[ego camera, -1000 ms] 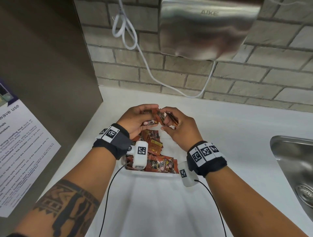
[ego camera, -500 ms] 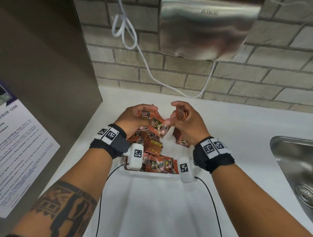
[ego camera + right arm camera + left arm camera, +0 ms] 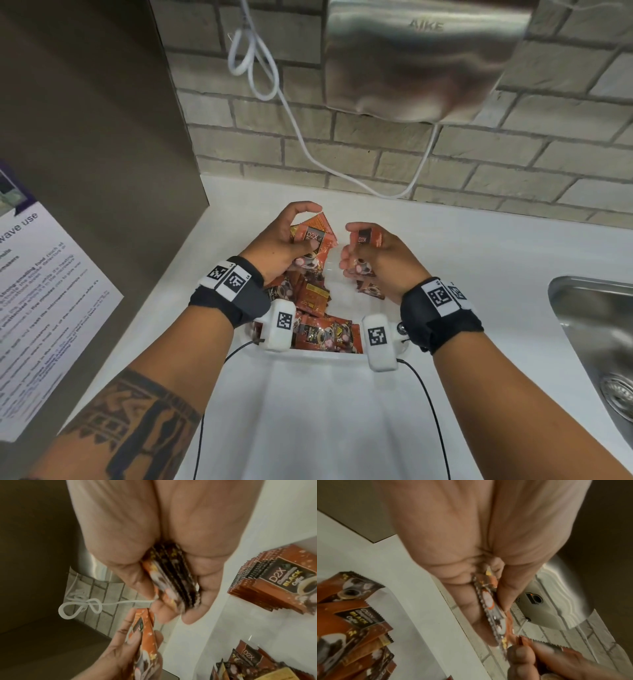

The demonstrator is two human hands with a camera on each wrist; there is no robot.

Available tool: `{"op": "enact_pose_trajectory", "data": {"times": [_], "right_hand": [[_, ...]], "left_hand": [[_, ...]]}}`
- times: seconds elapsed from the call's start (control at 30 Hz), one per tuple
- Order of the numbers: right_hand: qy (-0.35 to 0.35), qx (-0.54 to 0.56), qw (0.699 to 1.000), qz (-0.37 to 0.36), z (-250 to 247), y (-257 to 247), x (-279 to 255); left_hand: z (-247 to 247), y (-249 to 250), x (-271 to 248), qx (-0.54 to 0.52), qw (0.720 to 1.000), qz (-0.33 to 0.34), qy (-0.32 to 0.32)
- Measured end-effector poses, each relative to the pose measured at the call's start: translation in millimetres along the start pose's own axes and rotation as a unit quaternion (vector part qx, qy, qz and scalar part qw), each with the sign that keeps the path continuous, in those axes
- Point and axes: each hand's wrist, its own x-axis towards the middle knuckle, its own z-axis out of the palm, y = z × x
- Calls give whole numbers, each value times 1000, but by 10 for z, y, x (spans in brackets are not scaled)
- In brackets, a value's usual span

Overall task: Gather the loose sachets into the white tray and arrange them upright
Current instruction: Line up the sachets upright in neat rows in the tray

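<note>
Above the white tray [image 3: 322,353], sachets are gripped by the left hand [image 3: 279,244] and the right hand [image 3: 378,257]; loose sachets [image 3: 313,298] lie unarranged below

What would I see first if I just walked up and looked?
Two hands meeting over a white tray full of orange coffee sachets. The left hand holds a few sachets, and the right hand grips a small stack. Above them, a shiny metal hand dryer hangs on the brick wall.
</note>
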Motion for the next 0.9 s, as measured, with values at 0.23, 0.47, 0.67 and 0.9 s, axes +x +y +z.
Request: {"op": "enact_pose_trajectory", "data": {"times": [0.23,0.47,0.67,0.9], "right_hand": [[-51,-33,998,-33,211,-3,-38],[12,38,999,-12,181,90,-2],[17,113,993,20,25,90,-14],[-23,117,989,84,68,57,-23]], "left_hand": [[215,-31,31,-60,995,-14,84],[221,30,26,-103,989,-63,86],[40,-70,-24,41,990,39,127],[40,-15,-82,65,991,95,63]]}}
